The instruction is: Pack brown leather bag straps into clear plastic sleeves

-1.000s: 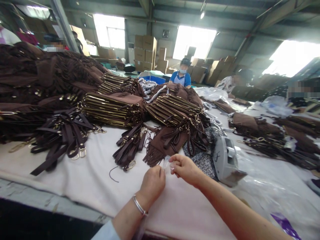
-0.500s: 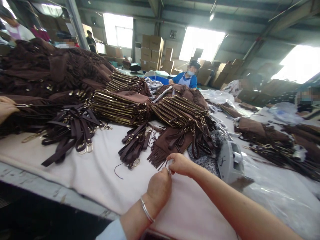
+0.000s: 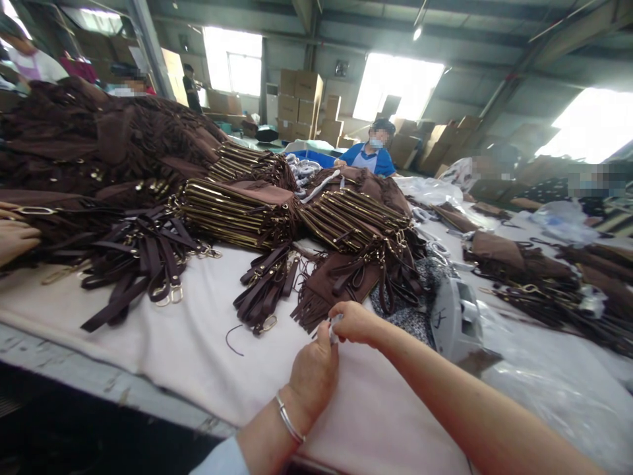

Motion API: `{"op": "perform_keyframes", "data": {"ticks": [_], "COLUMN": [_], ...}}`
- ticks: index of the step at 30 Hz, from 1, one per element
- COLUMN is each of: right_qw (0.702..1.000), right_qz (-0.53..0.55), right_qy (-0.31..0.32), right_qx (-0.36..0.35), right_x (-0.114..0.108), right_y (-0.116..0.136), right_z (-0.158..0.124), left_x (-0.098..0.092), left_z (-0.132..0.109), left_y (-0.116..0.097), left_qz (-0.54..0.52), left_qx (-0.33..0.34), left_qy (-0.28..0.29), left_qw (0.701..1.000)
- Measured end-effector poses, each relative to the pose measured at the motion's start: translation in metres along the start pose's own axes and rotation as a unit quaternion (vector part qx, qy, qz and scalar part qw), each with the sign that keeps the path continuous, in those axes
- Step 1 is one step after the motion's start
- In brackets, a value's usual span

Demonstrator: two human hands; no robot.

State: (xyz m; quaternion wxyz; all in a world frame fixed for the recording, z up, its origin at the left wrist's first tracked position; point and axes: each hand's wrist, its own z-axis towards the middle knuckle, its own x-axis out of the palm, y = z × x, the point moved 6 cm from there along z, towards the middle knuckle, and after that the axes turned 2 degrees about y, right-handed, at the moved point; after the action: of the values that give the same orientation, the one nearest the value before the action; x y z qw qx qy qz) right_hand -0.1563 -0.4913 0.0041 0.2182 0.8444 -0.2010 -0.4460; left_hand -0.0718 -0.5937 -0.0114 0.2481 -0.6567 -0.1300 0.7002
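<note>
My left hand (image 3: 312, 371), with a bangle on its wrist, is closed, thumb up, at the near side of the table. Against it my right hand (image 3: 357, 323) is closed in a pinch. Both grip a small whitish piece (image 3: 335, 325), mostly covered by the fingers; its kind I cannot make out. Just beyond them lies a brown fringed pouch (image 3: 346, 280), its strips reaching almost to the fingertips. A bundle of dark brown wrist straps (image 3: 264, 290) with gold clasps lies to the left of it.
Stacked brown pouches with gold zippers (image 3: 237, 214) stand behind, beside a second stack (image 3: 356, 221). More straps (image 3: 148, 257) lie at left, near another person's hand (image 3: 17, 237). A white plastic device (image 3: 455, 320) and clear plastic sheeting (image 3: 554, 389) are at right. A co-worker (image 3: 370, 155) is across the table.
My left thumb has lifted and straightened against the whitish piece, and more of the piece shows. The other person's hand at far left has shifted down.
</note>
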Motion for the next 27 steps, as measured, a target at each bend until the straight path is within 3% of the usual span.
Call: {"op": "perform_keyframes", "data": {"ticks": [13,17,21,24,27], "right_qw": [0.998,0.994,0.982,0.976,0.97], "right_qz": [0.038,0.042,0.058,0.099,0.127], "right_qy": [-0.035,-0.073,-0.153,-0.18,-0.198], "right_qx": [-0.038,-0.065,-0.097,-0.079,-0.058], "right_x": [0.001,0.004,0.009,0.017,0.023], "right_y": [-0.015,-0.02,-0.027,-0.036,-0.044], "right_z": [-0.006,-0.014,-0.026,-0.033,-0.037], "left_x": [0.001,-0.003,-0.004,0.004,0.017], "left_z": [0.011,0.013,0.016,0.016,0.013], "left_y": [0.01,0.012,0.012,0.014,0.016], "left_qz": [-0.056,-0.087,-0.151,-0.262,-0.384], "left_qx": [-0.049,-0.064,-0.063,-0.111,-0.202], "left_qy": [0.031,0.022,0.004,0.039,0.099], "left_qw": [0.997,0.994,0.987,0.958,0.896]}}
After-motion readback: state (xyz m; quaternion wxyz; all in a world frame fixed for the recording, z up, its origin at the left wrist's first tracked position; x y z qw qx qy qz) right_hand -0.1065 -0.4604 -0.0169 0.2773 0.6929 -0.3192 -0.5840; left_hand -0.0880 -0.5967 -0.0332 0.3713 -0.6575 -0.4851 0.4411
